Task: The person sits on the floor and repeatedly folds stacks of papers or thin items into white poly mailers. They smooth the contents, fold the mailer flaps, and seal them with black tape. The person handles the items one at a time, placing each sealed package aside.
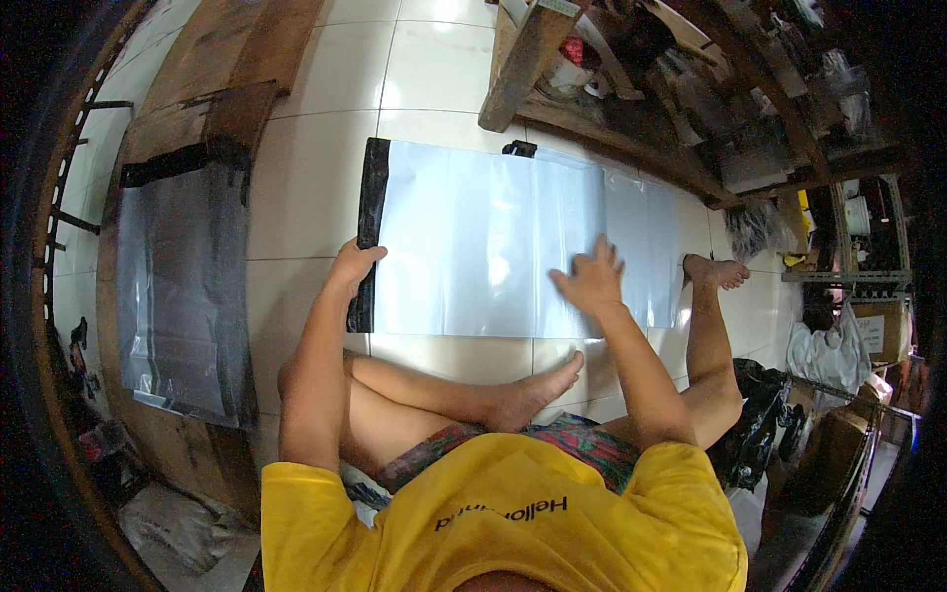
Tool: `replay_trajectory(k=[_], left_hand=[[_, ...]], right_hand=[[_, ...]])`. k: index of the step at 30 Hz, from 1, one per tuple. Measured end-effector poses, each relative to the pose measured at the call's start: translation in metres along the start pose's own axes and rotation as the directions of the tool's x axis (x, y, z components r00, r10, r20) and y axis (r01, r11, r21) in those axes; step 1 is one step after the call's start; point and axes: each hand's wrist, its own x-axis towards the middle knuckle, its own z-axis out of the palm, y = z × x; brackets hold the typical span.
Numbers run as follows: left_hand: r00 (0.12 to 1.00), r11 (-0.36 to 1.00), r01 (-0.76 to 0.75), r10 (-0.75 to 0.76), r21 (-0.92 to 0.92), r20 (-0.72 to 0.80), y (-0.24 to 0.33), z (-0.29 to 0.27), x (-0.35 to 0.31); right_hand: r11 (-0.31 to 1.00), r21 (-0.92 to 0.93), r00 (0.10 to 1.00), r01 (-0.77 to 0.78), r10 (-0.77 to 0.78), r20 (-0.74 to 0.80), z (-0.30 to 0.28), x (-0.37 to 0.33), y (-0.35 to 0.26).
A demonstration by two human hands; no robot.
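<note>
A glossy pale-blue plastic sheet (454,237) lies on the tiled floor in front of me, with a black strip (374,192) along its left edge. My left hand (357,266) is closed on that edge, thumb across the strip and the other fingers mostly hidden. Over the sheet's right part my right hand (594,280) is spread, slightly blurred, holding nothing; whether it touches the plastic I cannot tell. Another plastic sheet (643,252) shows beyond the first one's right edge. A small black piece (519,149) sticks out at the far edge.
At the left, similar greyish plastic with black edging (182,276) lies on wooden boards (222,118). A wooden shelf frame (631,143) stands at the far right. Black plastic bags (755,419) and a cardboard box (881,331) sit on the right. My legs border the sheet's near side.
</note>
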Motion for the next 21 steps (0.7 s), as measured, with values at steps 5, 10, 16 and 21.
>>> replay_trajectory(k=[5,10,16,21], left_hand=[[0.999,0.998,0.034,-0.033,0.044,-0.032,0.003,0.003,-0.001],[0.995,0.994,0.096,-0.096,0.054,0.003,0.017,-0.001,-0.006],[0.966,0.796,-0.085,0.213,0.6,-0.144,0.005,-0.002,-0.002],[0.899,0.369,-0.085,0.429,0.925,-0.089,0.034,0.072,-0.043]], right_hand=[[0.702,0.666,0.953,-0.253,0.301,0.045,0.058,0.005,0.081],[0.717,0.652,0.955,-0.248,0.293,0.042,0.066,0.024,0.088],[0.748,0.612,0.966,-0.255,0.23,0.121,0.085,0.05,0.085],[0.718,0.678,0.965,-0.158,0.257,-0.046,0.095,0.041,0.093]])
